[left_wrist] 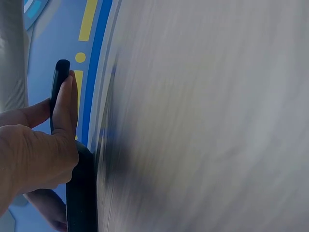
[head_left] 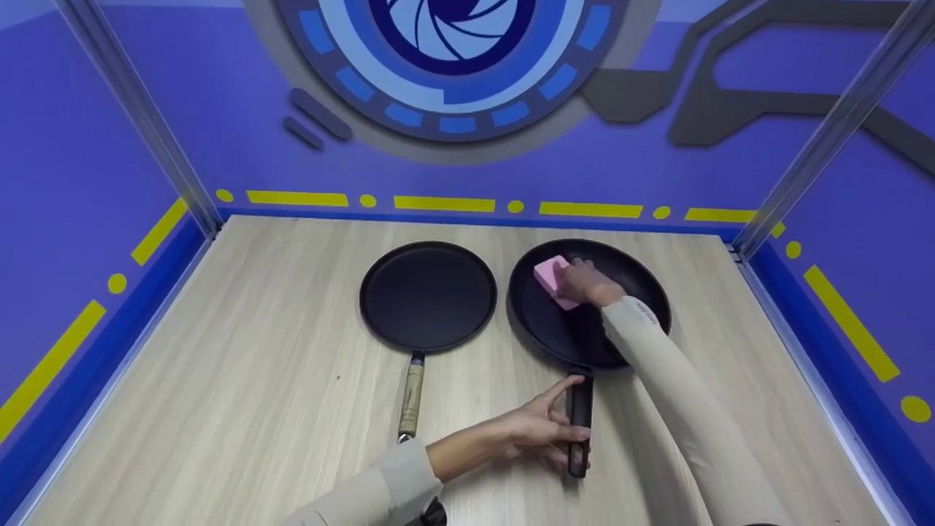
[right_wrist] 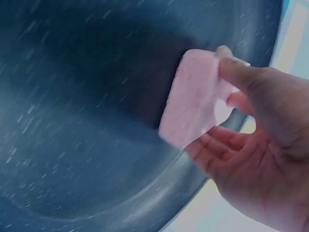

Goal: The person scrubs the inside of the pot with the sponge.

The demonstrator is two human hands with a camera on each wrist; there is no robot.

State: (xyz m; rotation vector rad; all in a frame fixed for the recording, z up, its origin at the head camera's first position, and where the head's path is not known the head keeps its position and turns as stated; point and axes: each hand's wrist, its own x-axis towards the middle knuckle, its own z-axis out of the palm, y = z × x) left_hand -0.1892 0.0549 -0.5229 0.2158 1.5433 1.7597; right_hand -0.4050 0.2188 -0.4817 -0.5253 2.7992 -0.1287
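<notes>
A deep black frying pan (head_left: 540,325) lies on the right of the table, its handle (head_left: 581,409) pointing toward me. My left hand (head_left: 537,427) grips that handle, fingers on both sides of it; the left wrist view shows the handle (left_wrist: 61,79) between the fingers too. Over the pan's inside, my right hand (head_left: 584,283) holds a pink sponge (head_left: 549,272) between thumb and fingers. In the right wrist view the sponge (right_wrist: 188,96) is close over the dark pan surface (right_wrist: 72,135), which shows pale specks.
Left of the frying pan lies a flat black griddle pan (head_left: 429,296) with a wooden handle (head_left: 412,398). Blue wall panels (head_left: 453,175) with yellow markings stand behind and at both sides of the pale wooden table (head_left: 277,307). A small black object (head_left: 434,513) shows below my left sleeve.
</notes>
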